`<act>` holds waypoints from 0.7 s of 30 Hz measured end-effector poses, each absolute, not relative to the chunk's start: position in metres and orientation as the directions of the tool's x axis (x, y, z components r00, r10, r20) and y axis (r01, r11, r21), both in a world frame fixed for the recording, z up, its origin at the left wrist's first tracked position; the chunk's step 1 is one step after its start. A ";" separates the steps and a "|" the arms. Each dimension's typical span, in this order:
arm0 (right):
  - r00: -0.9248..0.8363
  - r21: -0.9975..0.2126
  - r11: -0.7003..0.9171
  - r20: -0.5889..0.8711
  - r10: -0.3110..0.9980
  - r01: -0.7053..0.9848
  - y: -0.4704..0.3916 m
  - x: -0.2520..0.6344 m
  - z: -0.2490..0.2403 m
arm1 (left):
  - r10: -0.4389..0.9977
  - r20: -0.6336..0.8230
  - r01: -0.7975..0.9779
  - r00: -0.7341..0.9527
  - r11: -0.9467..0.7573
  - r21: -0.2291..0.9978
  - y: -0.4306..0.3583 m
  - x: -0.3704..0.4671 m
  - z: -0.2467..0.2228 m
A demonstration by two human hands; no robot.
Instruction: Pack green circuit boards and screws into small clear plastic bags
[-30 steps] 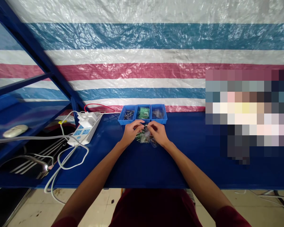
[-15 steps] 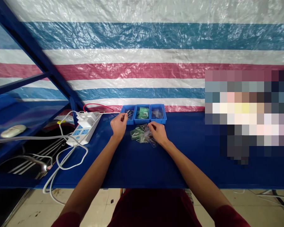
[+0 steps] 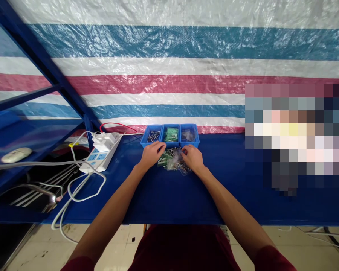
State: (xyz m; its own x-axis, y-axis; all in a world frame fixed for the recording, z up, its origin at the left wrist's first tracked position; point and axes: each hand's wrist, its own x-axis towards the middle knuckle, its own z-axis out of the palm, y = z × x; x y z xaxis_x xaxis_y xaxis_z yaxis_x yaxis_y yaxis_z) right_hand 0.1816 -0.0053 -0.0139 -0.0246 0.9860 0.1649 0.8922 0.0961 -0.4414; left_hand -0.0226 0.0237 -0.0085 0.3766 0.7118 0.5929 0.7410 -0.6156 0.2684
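Observation:
Three small blue bins stand side by side at the back of the table. The left bin (image 3: pixel 142 142) holds loose screws, the middle bin (image 3: pixel 170 143) green packets, and the right bin (image 3: pixel 197 140) clear bags. In front of them lies a mixed pile (image 3: pixel 172 162) of screws, green packets and clear bags. My left hand (image 3: pixel 152 154) is at the pile's upper left, just below the left bin, its fingers bent and apart with nothing visible between them. My right hand (image 3: pixel 192 157) touches the pile's right side, fingers pinched; what they hold is too small to name.
A white power strip (image 3: pixel 109 158) with plugs and looping white cables lies on the left of the blue table (image 3: pixel 169 203). A blue metal frame (image 3: pixel 39 56) rises at the left. A blurred, pixelated area covers the right side.
My left hand has moved right and down from the left bin to the pile, and the bin's screws now show. My right hand has shifted slightly right.

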 end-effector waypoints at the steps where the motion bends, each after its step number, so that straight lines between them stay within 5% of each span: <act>1: -0.022 -0.435 0.087 0.152 0.988 0.896 -0.005 0.182 -0.014 | 0.709 0.563 0.727 0.424 -0.637 0.255 0.023 -0.021 -0.010; 8: -0.042 -0.390 0.062 0.058 0.997 0.919 -0.003 0.182 -0.018 | 0.720 0.435 0.701 0.541 -0.671 0.242 0.017 -0.011 -0.013; 13: -0.046 -0.439 0.109 0.150 0.988 0.892 -0.004 0.180 -0.019 | 0.730 0.487 0.692 0.479 -0.656 0.302 0.015 -0.009 -0.012; 17: -0.029 -0.624 0.232 0.317 0.948 0.747 -0.005 0.178 -0.016 | 0.714 0.544 0.657 0.440 -0.669 0.347 0.015 -0.010 -0.012; 21: 0.019 -0.887 0.291 0.319 0.948 0.357 -0.007 0.175 -0.012 | 0.731 0.569 0.627 0.377 -0.653 0.425 0.014 -0.009 -0.011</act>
State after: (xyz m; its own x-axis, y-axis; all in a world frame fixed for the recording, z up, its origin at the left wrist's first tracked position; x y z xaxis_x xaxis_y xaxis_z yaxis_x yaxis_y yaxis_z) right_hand 0.1749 -0.0074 -0.0122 0.0193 0.9476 0.3189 0.3573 0.2913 -0.8874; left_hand -0.0091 0.0141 -0.0110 0.3766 0.7310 0.5690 0.6266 -0.6534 0.4248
